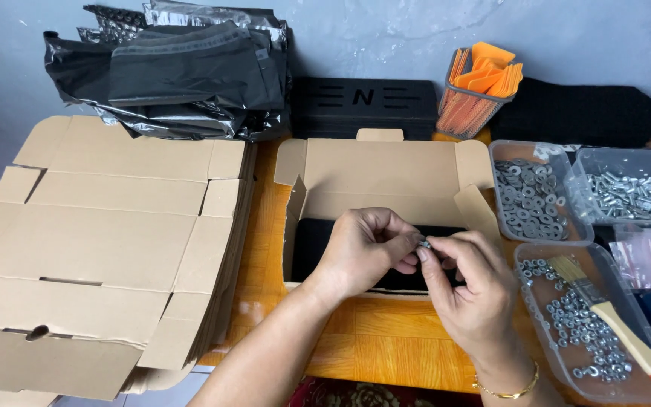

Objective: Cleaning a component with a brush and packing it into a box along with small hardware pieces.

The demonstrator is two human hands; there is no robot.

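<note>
Steel glints between both hands: the left hand (363, 252) and right hand (470, 290) pinch a small bolt (424, 244), perhaps with a nut, just above the open cardboard box (386, 169), trays of washers (530, 197) and nuts (578, 324) beside it for easy reach.

matt cardboard box (386, 169), shiny metal washers (527, 197)

Single head-worn view, looking steeply down and forward, close over the orange table (356, 339), wall behind
</note>
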